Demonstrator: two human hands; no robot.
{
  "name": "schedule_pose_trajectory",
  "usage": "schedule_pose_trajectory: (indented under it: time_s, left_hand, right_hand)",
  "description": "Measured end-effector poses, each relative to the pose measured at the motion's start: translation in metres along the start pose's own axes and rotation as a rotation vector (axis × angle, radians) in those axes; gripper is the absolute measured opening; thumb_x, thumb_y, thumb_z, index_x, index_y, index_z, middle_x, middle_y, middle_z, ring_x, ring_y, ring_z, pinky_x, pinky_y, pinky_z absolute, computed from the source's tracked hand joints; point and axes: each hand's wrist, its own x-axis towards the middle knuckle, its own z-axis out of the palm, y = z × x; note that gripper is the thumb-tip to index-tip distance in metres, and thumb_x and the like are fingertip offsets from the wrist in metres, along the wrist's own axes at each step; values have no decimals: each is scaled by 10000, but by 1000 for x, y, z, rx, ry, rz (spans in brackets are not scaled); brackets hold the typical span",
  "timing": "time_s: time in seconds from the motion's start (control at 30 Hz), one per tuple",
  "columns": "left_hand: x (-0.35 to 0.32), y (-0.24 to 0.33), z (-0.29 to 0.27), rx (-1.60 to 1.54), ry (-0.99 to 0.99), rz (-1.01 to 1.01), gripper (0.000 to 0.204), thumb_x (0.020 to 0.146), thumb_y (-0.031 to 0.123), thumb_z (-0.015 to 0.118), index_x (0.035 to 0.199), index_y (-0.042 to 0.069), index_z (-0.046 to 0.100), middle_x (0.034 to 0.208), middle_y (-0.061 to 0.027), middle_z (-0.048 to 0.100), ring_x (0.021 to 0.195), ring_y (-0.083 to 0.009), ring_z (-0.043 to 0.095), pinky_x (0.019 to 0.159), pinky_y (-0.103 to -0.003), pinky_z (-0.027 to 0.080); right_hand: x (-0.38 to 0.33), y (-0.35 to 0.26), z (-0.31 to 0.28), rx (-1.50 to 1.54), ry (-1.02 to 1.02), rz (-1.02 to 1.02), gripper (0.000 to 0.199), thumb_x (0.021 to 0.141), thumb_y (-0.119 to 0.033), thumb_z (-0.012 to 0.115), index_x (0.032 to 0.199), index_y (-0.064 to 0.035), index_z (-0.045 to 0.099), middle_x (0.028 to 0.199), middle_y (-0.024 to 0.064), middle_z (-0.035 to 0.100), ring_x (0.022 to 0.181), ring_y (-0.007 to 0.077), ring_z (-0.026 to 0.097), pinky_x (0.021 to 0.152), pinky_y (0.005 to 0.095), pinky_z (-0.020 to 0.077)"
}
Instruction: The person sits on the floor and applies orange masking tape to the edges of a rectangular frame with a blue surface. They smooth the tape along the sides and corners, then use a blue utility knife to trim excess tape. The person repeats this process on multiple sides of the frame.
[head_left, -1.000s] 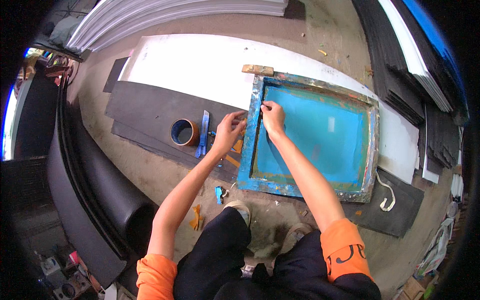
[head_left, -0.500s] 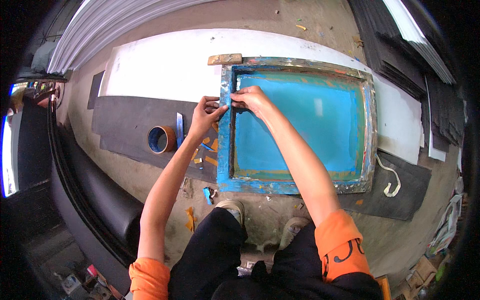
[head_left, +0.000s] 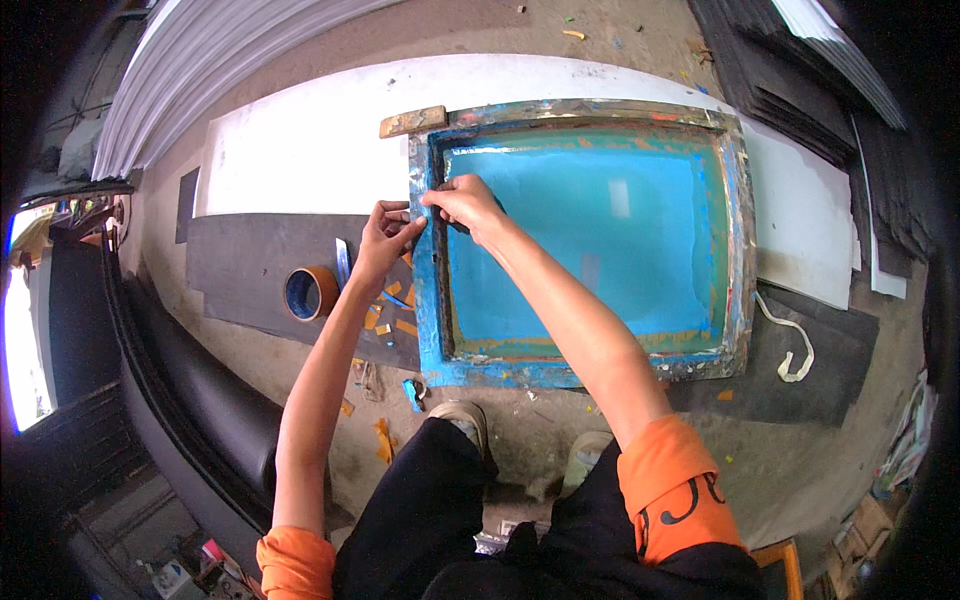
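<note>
A screen printing frame [head_left: 741, 270] with paint-smeared wooden rails and a blue-green mesh lies in front of me. My left hand [head_left: 385, 240] is at the outer edge of its left rail, fingers bent and thumb against the rail. From the inner side, my right hand [head_left: 468, 208] reaches over the mesh, its thumb and fingers pinched at the same rail. Both sets of fingertips are close together; whatever is between them is too small to make out. A small wooden block [head_left: 413, 121] sits at the frame's far left corner.
Left of the frame stand a brown tape roll [head_left: 310, 292] and a blue-stained strip [head_left: 342, 262], with orange scraps [head_left: 405, 327] nearby. White sheet [head_left: 300, 150] and dark sheet [head_left: 260, 260] lie underneath. Black rolls [head_left: 220, 400] and stacked sheets [head_left: 830, 110] flank the area. A pale cord [head_left: 795, 340] lies right.
The frame and both hands appear slightly farther left as the view shifts. My hands stay at the left rail, fingertips still close together.
</note>
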Motion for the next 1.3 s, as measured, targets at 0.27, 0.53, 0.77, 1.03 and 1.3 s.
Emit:
schedule_pose_trajectory:
  time_s: [0.27, 0.53, 0.77, 1.03, 1.3]
  left_hand:
    - [8, -20, -8, 4, 26, 155, 388, 773, 154, 700, 1052, 33, 459, 877, -43, 547, 747, -78, 529, 633, -213, 444]
    - [4, -24, 0, 8, 41, 169, 403, 816, 219, 652, 1131, 61, 458, 960, -61, 555, 783, -103, 546, 594, -228, 460]
    - [1, -17, 3, -8, 58, 196, 388, 801, 152, 665, 1093, 15, 449, 858, -39, 539, 755, -86, 522, 650, -216, 441]
    - [6, -24, 3, -25, 64, 226, 379, 791, 135, 677, 1068, 6, 452, 849, -30, 526, 748, -84, 509, 657, -219, 443]
    - [2, -11, 7, 2, 44, 143, 411, 773, 191, 703, 1050, 11, 459, 827, -24, 521, 749, -86, 501, 647, -219, 437]
  right_hand:
    - [-12, -2, 11, -25, 89, -36, 197, 723, -156, 703, 769, -1, 592, 649, 49, 576, 528, 102, 519, 469, 230, 405]
    - [-6, 3, -8, 191, 5, -39, 118, 760, -56, 639, 816, 45, 616, 707, 111, 637, 539, 145, 610, 456, 226, 438]
    - [-9, -7, -3, -142, 111, -204, 114, 745, -56, 629, 778, 54, 630, 657, 113, 637, 524, 155, 621, 467, 241, 472]
    - [-10, -3, 8, -305, 278, -331, 144, 656, -129, 673, 612, 4, 639, 492, 103, 593, 445, 179, 602, 486, 297, 489]
    - [-2, 11, 21, -413, 587, -248, 255, 649, -235, 707, 649, 6, 626, 553, 121, 612, 474, 188, 602, 524, 310, 490]
